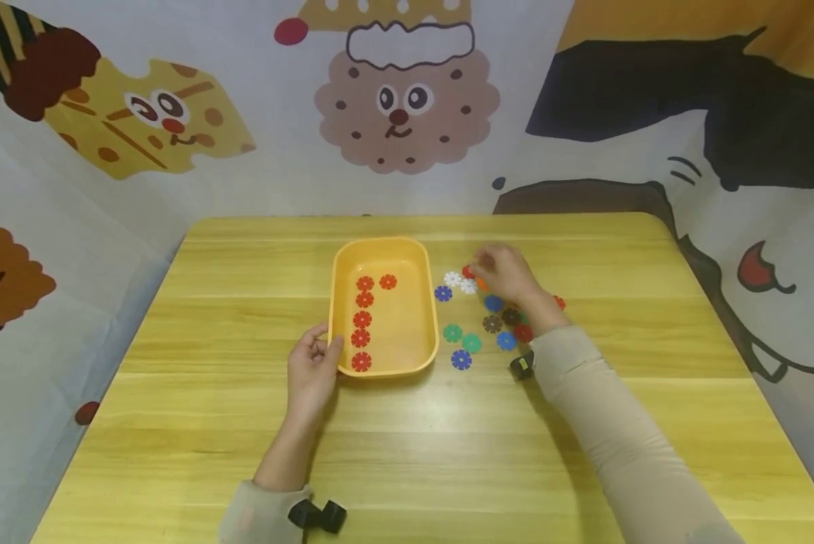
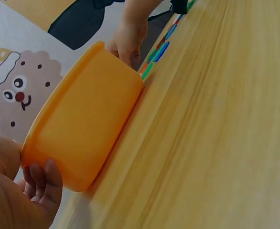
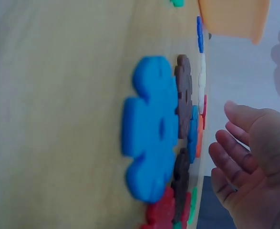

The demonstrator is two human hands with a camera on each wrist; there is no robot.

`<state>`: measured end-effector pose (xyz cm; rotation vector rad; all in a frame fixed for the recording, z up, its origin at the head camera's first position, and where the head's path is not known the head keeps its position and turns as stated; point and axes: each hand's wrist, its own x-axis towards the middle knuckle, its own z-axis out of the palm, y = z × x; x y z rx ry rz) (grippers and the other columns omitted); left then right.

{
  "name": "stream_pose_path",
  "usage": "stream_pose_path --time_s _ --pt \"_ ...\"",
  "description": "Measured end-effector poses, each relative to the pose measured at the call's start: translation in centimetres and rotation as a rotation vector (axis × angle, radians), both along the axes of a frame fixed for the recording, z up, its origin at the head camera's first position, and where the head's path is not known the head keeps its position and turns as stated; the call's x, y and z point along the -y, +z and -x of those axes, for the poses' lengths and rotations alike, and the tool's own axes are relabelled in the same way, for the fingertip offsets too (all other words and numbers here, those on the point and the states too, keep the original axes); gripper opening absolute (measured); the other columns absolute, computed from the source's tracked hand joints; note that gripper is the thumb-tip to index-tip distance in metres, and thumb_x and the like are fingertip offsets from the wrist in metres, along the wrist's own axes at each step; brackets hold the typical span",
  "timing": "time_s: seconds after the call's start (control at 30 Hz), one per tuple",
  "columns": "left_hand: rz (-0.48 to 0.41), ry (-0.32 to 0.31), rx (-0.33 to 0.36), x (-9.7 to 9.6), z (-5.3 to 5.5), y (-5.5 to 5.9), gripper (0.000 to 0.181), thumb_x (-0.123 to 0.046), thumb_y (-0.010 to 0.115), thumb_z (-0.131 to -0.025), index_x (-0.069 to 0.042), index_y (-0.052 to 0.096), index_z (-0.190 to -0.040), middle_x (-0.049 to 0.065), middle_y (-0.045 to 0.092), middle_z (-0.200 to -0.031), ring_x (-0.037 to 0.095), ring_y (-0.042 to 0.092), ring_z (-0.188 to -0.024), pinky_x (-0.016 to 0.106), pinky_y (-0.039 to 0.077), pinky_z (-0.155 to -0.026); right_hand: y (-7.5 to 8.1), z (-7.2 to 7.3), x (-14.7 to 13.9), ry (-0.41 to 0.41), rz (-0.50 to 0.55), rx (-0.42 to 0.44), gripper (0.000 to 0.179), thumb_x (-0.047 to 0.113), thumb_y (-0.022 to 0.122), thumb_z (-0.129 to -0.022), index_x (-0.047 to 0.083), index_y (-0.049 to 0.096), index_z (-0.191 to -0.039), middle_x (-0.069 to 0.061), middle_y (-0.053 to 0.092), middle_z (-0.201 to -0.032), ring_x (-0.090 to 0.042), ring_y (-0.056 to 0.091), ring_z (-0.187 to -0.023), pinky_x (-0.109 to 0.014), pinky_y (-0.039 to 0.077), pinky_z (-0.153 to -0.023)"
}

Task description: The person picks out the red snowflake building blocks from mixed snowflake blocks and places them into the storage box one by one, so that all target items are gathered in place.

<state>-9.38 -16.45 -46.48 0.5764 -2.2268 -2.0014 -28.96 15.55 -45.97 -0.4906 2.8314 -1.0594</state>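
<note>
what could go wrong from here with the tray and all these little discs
The right hand is close to a red disc with two white discs beside it, so reaching for one might nudge its neighbours.

The black wrist camera is near a blue disc and could brush it if that arm moves.

The left hand grips the yellow tray by its side, so a tug might shift the column of red discs inside.

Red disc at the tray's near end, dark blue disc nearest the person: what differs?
The red disc lies inside the tray; the dark blue disc is on the table. The red disc ends a line of red discs; the dark blue disc sits nearest green discs. Both are flat, round, notched.
</note>
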Motion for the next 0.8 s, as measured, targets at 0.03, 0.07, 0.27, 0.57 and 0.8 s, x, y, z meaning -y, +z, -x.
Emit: stream_pose_path --time_s 0.03,0.07,0.27,0.57,0.8 --pt "-0.003 0.001 0.001 -0.02 -0.01 0.01 0.037 -0.018 0.065 -0.100 -0.004 0.058 -0.133 0.020 0.061 -0.094 0.014 0.058 -0.065 0.025 0.059 -0.056 -0.14 0.05 -0.06 -0.001 -0.004 0.005 0.036 0.016 0.070 -0.096 -0.003 0.062 -0.126 -0.021 0.064 -0.121 -0.036 0.060 -0.111 -0.049 0.053 -0.100" --pt "-0.003 0.001 0.003 -0.04 -0.01 0.00 0.037 -0.019 0.065 -0.100 -0.004 0.057 -0.133 0.019 0.061 -0.094 0.014 0.058 -0.065 0.024 0.059 -0.056 -0.26 0.09 -0.09 -0.002 -0.009 0.008 0.036 0.016 0.070 -0.096 -0.003 0.062 -0.125 -0.021 0.064 -0.121 -0.036 0.060 -0.112 -0.049 0.053 -0.101" --pt "-0.015 -0.001 0.013 -0.08 -0.05 0.00 0.037 -0.019 0.065 -0.100 -0.004 0.057 -0.133 0.019 0.060 -0.095 0.015 0.059 -0.066 0.024 0.059 -0.056 -0.50 0.31 -0.10 0.007 -0.033 0.039 0.030 0.012 0.070 -0.096 -0.002 0.064 -0.121 -0.021 0.065 -0.120 -0.037 0.061 -0.112 -0.050 0.053 -0.101" --pt "-0.036 -0.011 0.010 -0.01 -0.07 -0.09 0.039 -0.018 0.065 -0.100 -0.004 0.056 -0.135 0.019 0.061 -0.096 0.016 0.060 -0.068 0.025 0.060 -0.058 -0.47 0.58 -0.64 -0.021 -0.057 0.094 0.030 0.012 0.066 -0.099 -0.004 0.062 -0.124 -0.022 0.064 -0.121 -0.037 0.061 -0.112 -0.050 0.052 -0.101" --pt "-0.038 -0.007 -0.008 -0.04 -0.05 -0.24 0.035 -0.015 0.064 -0.100 -0.004 0.057 -0.132 0.019 0.060 -0.094 0.016 0.060 -0.068 0.026 0.061 -0.058 -0.24 0.72 -0.50 0.001 -0.086 0.110 0.043 0.019 0.072 -0.096 -0.005 0.060 -0.129 -0.023 0.061 -0.124 -0.038 0.058 -0.114 -0.051 0.051 -0.103"
